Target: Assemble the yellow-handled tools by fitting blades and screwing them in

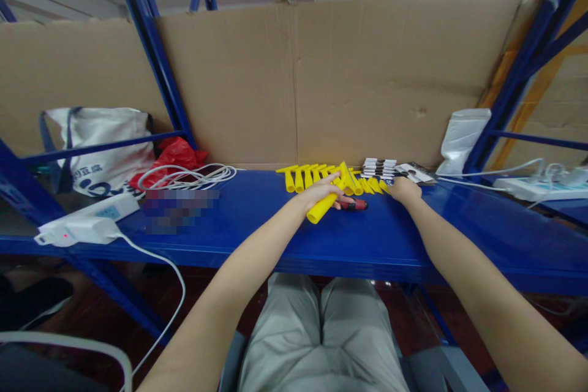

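My left hand (pixel 320 191) is wrapped around a yellow plastic handle (pixel 321 208), whose hollow round end points toward me. Just beyond it, a row of similar yellow T-shaped pieces (pixel 299 179) lies along the back of the blue shelf. A red and black tool (pixel 357 204) rests beside my left fingers, its kind unclear. My right hand (pixel 405 190) is closed at the right end of several small flat yellow pieces (pixel 374 185); its fingertips are hidden. Behind it are a stack of white and black packets (pixel 379 168) and some black and white cards (pixel 416 173).
Cardboard (pixel 229 86) walls the back of the blue shelf (pixel 257 220). On the left are a cloth bag (pixel 103 141), a red plastic bag (pixel 177 156), coiled white cable (pixel 197 176) and a power strip (pixel 98 217). A white pouch (pixel 463 141) and another power strip (pixel 542 188) stand right.
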{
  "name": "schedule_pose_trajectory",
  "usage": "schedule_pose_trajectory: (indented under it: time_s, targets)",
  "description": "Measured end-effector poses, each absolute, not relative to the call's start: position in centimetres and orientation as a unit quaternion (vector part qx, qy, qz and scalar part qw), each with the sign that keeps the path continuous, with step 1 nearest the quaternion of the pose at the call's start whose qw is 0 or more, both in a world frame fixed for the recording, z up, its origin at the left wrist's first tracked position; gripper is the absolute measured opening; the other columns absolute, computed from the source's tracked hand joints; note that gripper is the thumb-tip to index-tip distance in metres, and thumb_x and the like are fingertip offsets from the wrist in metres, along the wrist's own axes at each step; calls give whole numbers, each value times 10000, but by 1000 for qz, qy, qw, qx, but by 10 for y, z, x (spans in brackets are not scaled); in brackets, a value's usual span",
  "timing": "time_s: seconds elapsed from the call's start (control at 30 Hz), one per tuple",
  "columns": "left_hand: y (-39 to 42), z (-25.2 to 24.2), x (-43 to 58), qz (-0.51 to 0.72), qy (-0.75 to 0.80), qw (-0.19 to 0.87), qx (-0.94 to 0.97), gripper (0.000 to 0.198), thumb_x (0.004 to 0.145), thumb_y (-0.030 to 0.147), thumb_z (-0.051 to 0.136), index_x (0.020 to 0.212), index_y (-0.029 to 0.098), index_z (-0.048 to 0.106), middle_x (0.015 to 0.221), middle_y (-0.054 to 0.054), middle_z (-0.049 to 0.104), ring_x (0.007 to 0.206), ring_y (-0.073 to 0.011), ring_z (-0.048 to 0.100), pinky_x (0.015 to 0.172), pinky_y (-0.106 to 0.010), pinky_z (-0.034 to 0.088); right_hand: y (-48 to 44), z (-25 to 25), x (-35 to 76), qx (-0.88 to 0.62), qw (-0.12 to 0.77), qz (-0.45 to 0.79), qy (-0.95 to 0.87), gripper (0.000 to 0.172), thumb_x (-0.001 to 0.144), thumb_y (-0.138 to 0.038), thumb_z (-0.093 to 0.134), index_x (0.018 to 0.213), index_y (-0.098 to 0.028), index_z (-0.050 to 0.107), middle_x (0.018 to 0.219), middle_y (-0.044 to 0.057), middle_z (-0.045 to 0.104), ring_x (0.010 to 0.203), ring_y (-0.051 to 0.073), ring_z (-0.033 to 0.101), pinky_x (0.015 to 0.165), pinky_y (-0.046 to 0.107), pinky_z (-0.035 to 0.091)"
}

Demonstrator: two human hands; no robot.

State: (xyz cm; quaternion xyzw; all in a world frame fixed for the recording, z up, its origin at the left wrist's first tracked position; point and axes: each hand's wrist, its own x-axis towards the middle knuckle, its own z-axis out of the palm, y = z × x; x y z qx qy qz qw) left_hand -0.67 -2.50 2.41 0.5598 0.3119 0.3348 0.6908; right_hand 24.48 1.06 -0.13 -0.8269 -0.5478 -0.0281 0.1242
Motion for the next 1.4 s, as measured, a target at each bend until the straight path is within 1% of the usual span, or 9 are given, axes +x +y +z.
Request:
schedule_pose_trajectory:
  time_s: [0.13, 0.33, 0.6, 0.77, 0.87, 0.97, 1.07, 1.23, 1.4]
  targets:
    - [-25, 25, -7, 330, 321, 689, 561, 998, 698, -76, 473, 1527, 306, 69, 1429, -205, 452, 718, -185, 727, 438, -174, 490, 13, -2, 246, -825, 120, -26, -552, 439, 861, -269, 458, 1233, -89, 607, 1245, 209, 608, 1143, 288, 590, 892, 348, 474]
    - [-25, 27, -7, 325, 319, 698, 553, 1018, 695, -77, 492, 1528, 306, 48, 1360, -200, 524, 676, -172, 720, 431, -168, 487, 11, -2, 245, -821, 103, -33, -561, 429, 849, -221, 482, 1242, -87, 590, 1241, 209, 611, 1156, 277, 582, 904, 353, 469]
    - [-28, 28, -7, 328, 312, 702, 550, 1026, 686, -82, 474, 1531, 287, 23, 1402, -208, 485, 629, -159, 711, 423, -186, 486, 7, 2, 245, -814, 110, -65, -567, 392, 828, -156, 457, 1178, -88, 621, 1176, 207, 639, 1121, 282, 600, 881, 360, 476]
    - [-23, 26, -8, 319, 302, 702, 560, 1008, 693, -68, 484, 1531, 283, 47, 1339, -186, 553, 646, -152, 709, 443, -178, 501, 6, 10, 245, -777, 232, -58, -582, 314, 859, -150, 418, 1046, -102, 665, 1103, 186, 666, 1077, 279, 606, 887, 350, 463]
    - [-20, 25, -9, 308, 277, 710, 570, 993, 697, -48, 516, 1528, 281, 83, 1294, -174, 589, 692, -170, 717, 489, -196, 532, 6, 14, 239, -719, 321, -61, -613, 230, 859, -192, 463, 925, -133, 675, 1066, 155, 670, 1056, 254, 596, 909, 337, 450]
    - [-19, 25, -11, 299, 252, 718, 576, 980, 706, -29, 539, 1526, 269, 91, 1289, -177, 591, 754, -198, 724, 553, -233, 563, 4, 16, 224, -601, 449, -39, -660, 136, 839, -247, 533, 833, -181, 652, 1020, 107, 664, 1040, 226, 580, 942, 362, 433]
    - [-20, 25, -12, 296, 225, 725, 580, 957, 709, -18, 539, 1519, 266, 116, 1286, -178, 595, 783, -214, 726, 575, -246, 566, 0, 16, 202, -473, 542, 32, -694, 159, 833, -349, 564, 820, -203, 626, 1063, 84, 635, 1063, 210, 559, 900, 368, 452]
    - [-22, 21, -9, 292, 191, 730, 588, 881, 705, 13, 571, 1487, 258, 247, 1290, -178, 593, 768, -234, 729, 515, -224, 539, -7, 12, 179, -382, 558, 138, -724, 338, 759, -544, 612, 788, -208, 606, 1122, 89, 590, 1029, 213, 564, 784, 351, 496]
    - [-19, 16, -7, 288, 168, 735, 590, 822, 714, 21, 584, 1451, 255, 306, 1313, -185, 576, 829, -263, 726, 531, -225, 533, -7, 8, 180, -380, 568, 166, -710, 393, 716, -601, 619, 766, -214, 582, 1055, 74, 603, 996, 210, 570, 756, 340, 508]
